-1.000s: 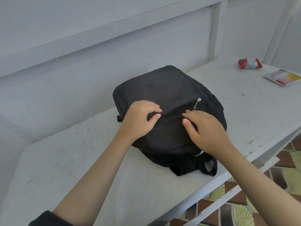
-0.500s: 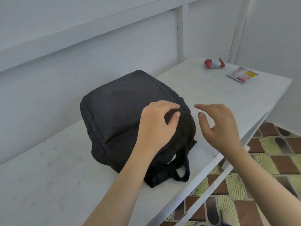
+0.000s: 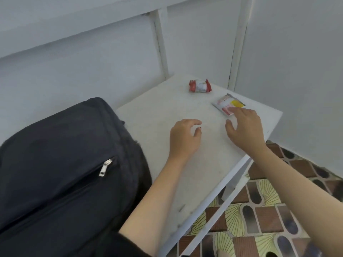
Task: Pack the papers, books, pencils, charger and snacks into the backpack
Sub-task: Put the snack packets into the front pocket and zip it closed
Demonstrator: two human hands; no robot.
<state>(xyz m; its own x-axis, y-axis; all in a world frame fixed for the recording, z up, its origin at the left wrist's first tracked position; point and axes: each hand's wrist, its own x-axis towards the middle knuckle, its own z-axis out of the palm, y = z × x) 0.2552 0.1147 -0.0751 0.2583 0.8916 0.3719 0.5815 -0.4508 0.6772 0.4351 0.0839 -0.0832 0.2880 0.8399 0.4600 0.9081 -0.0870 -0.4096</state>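
Near the table (image 3: pixel 259 115) corner, both hands' grips spread empty: right hand (image 3: pixel 245 128) touching snack packet (image 3: pixel 227 104), left hand (image 3: pixel 183 138) beside.

bare table (image 3: pixel 157 115) between backpack (image 3: pixel 65 154) and two snack packets (image 3: pixel 199 86) (image 3: pixel 225 103), wall behind

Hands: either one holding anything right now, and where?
Nothing held. Left hand hovers open over the table; right hand open, fingertips reaching the flat snack packet.

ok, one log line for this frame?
right hand: open, reaching flat snack packet | left hand: open, empty | red snack: untouched | backpack: on table
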